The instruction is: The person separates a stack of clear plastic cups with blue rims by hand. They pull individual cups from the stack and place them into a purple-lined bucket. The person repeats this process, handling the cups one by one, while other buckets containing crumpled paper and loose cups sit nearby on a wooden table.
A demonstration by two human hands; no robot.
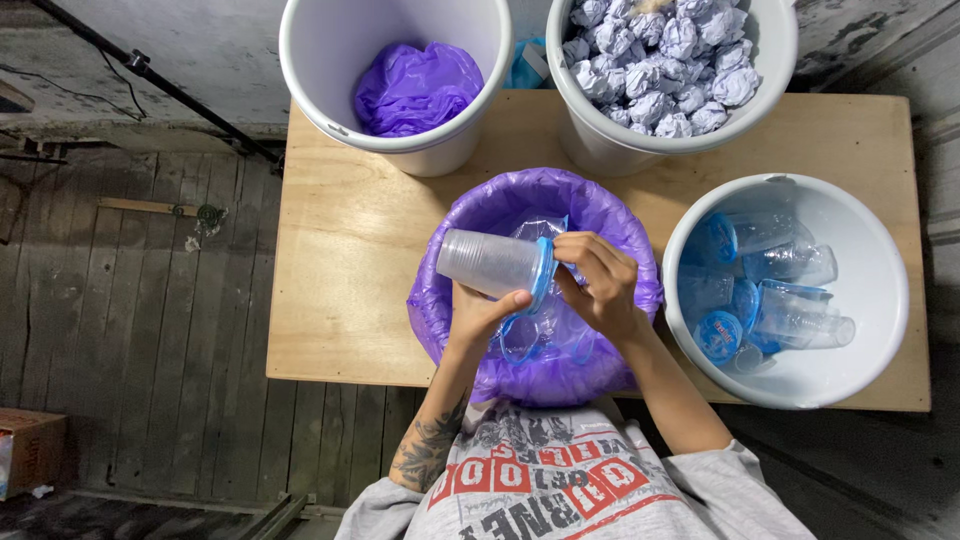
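A clear plastic cup (490, 262) with a blue lid rim lies on its side in my left hand (480, 312), over a bucket lined with a purple bag (620, 225). My right hand (598, 282) pinches the blue lid at the cup's mouth. Inside the purple-lined bucket lie clear cups and blue lid rings, partly hidden by my hands.
On the wooden table (350, 250) stand three white buckets: one at the right (880, 300) holds several clear cups with blue lids, one at the back right (770, 60) is full of crumpled white wads, one at the back left (310, 80) holds a purple bag. A cardboard box (30, 450) sits on the floor.
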